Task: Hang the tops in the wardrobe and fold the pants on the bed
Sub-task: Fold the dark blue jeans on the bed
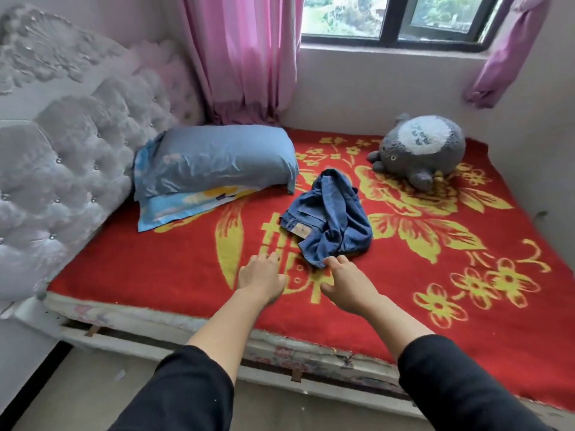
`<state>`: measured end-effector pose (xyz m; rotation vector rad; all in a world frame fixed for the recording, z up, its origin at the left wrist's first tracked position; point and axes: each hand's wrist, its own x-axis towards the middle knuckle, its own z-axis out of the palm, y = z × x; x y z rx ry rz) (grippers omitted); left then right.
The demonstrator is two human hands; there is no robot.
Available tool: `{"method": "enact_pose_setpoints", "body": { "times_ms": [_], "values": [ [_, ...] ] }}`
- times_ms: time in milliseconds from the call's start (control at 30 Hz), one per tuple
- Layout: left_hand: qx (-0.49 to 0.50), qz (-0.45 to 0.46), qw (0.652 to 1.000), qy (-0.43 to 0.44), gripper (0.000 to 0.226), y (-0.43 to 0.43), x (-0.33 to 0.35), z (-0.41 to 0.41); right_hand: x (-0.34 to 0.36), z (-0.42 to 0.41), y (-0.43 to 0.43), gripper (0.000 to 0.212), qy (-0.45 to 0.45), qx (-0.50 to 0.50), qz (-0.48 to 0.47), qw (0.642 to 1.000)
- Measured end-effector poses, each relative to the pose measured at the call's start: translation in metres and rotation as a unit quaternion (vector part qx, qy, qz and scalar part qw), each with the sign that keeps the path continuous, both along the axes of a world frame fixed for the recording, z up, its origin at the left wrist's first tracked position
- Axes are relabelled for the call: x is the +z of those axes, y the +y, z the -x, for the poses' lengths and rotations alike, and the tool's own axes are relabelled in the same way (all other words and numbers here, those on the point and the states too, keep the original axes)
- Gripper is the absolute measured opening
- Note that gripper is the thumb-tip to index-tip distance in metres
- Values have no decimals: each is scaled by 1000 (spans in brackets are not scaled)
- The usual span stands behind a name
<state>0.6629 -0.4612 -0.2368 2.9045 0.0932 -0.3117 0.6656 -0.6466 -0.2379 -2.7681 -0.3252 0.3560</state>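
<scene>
A crumpled pair of blue denim pants (329, 217) lies in a heap near the middle of the bed (155, 275), on its red blanket with yellow flowers. Both my arms reach out over the near edge of the bed. My left hand (261, 278) hovers over the blanket just left of the pants, fingers relaxed and holding nothing. My right hand (345, 281) is at the near edge of the pants with its fingertips at the denim; I cannot tell whether they touch it. No tops and no wardrobe are in view.
A blue pillow (214, 160) lies on a second patterned one by the padded headboard (71, 144) at the left. A grey plush toy (420, 147) sits at the far right of the bed. Pink curtains (245, 57) and a window are behind.
</scene>
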Motion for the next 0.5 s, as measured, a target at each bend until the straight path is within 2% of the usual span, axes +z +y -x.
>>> {"method": "enact_pose_setpoints", "body": {
  "times_ms": [133, 300, 500],
  "values": [
    [-34, 13, 999, 31, 47, -21, -25, -57, -20, -41, -19, 40, 38, -47, 3, 998],
    [-42, 26, 996, 70, 46, -47, -71, -135, -56, -113, -53, 43, 101, -75, 25, 992],
    [27, 52, 987, 153, 44, -60, -122, -205, -101, -208, -77, 55, 174, -74, 28, 982]
  ]
}}
